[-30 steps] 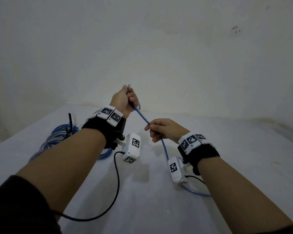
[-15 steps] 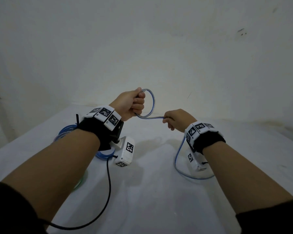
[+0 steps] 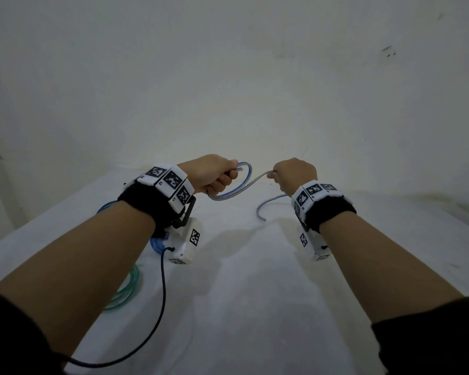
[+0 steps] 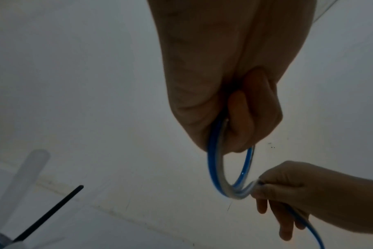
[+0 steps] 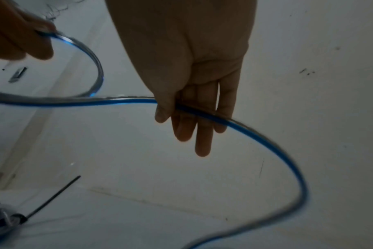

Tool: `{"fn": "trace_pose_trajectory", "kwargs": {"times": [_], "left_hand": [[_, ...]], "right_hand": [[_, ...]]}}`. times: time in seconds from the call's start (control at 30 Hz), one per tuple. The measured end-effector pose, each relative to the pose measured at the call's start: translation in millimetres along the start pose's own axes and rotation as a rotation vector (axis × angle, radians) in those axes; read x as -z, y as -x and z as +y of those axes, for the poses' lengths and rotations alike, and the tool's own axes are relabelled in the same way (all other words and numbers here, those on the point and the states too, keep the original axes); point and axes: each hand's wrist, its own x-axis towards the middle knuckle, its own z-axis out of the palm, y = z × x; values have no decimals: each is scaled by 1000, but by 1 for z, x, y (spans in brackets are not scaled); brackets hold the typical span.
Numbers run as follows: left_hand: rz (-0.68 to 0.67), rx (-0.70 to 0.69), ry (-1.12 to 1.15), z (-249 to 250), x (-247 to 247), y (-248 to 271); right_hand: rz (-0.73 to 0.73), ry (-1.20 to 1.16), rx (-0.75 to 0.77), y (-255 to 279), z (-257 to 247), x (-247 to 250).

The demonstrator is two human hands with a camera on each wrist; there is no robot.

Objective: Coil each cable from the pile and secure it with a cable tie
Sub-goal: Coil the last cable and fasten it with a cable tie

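Note:
A blue cable (image 3: 236, 186) bends into a small loop between my hands, above the white table (image 3: 255, 307). My left hand (image 3: 213, 174) grips the loop in a fist (image 4: 234, 118), with the cable (image 4: 213, 168) curving out below it. My right hand (image 3: 293, 174) pinches the cable (image 5: 266, 139) between thumb and fingers (image 5: 194, 104). The free tail (image 3: 266, 207) hangs down to the table. A black cable tie (image 5: 53, 197) sticks up from a coiled bundle (image 5: 0, 224) at the left.
A blue coil (image 3: 157, 243) lies under my left wrist and a green coil (image 3: 127, 288) lies nearer on the left. A black camera lead (image 3: 161, 293) trails from the left wrist. A pale wall (image 3: 255, 90) stands close behind the table.
The cable, stretched straight between my hands a second ago, now curves in a loop at the left hand. My right hand has moved up and right, drawing the tail in across the table.

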Motion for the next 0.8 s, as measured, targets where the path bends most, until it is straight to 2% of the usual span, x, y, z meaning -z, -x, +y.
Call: {"fn": "trace_pose_trajectory", "kwargs": {"times": [0.1,0.17,0.23,0.3,0.47,0.63,0.73,0.8], "left_hand": [[57,3,-136,-4,-5,-5],[86,-9,-208,-11,-8,-9],[143,-32,-215,-19,-9,-13],[204,-57,-196,-23,-7,-15],[227,-85,-84,-23,-13,-15],[172,-56,-89,-18,-29,-17],[188,-43,-67,-16,-39,-20],[248,-63,-48,-15,-44,-24]], "right_hand": [[-44,-265,32,-2,-9,2],[-132,-453,44,-2,-16,5],[-241,-602,26,0,-21,7],[-274,-738,-11,4,-22,8],[-102,-690,34,8,-19,-1],[188,-654,-37,9,-26,-15],[271,-678,-114,13,-35,-19],[308,-685,-137,16,-39,-25]]}}
